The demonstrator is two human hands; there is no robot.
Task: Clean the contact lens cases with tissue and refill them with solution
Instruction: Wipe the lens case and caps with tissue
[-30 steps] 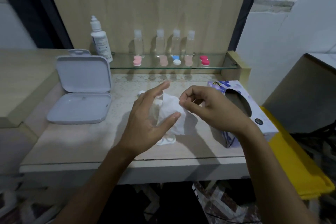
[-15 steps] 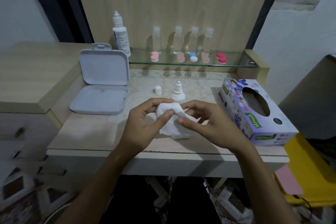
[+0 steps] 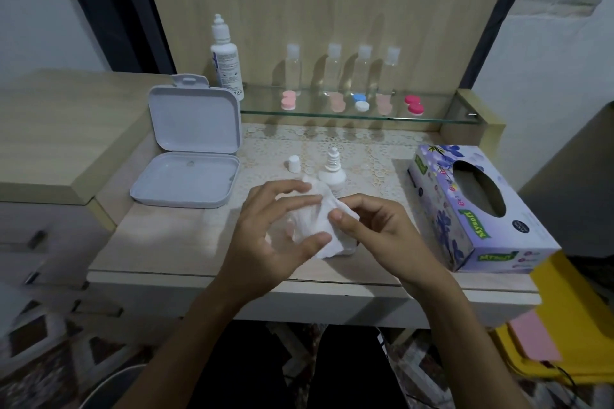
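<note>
A crumpled white tissue sits between both hands above the table's front middle. My left hand holds it with fingers and thumb curled round it. My right hand pinches its right side with the thumb pressed into it. Whatever the tissue wraps is hidden. Just behind the hands stands a small uncapped solution bottle, its white cap beside it. On the glass shelf lie several contact lens cases: pink, peach, blue and white, peach and red.
An open white hinged box lies at the left. A tall solution bottle and several clear small bottles stand at the back of the shelf. A purple tissue box is on the right. Yellow containers sit below right.
Both hands have kept working the tissue, which is now more bunched between them. My view has tilted and shifted, so the small bottle and cap show behind the hands.
</note>
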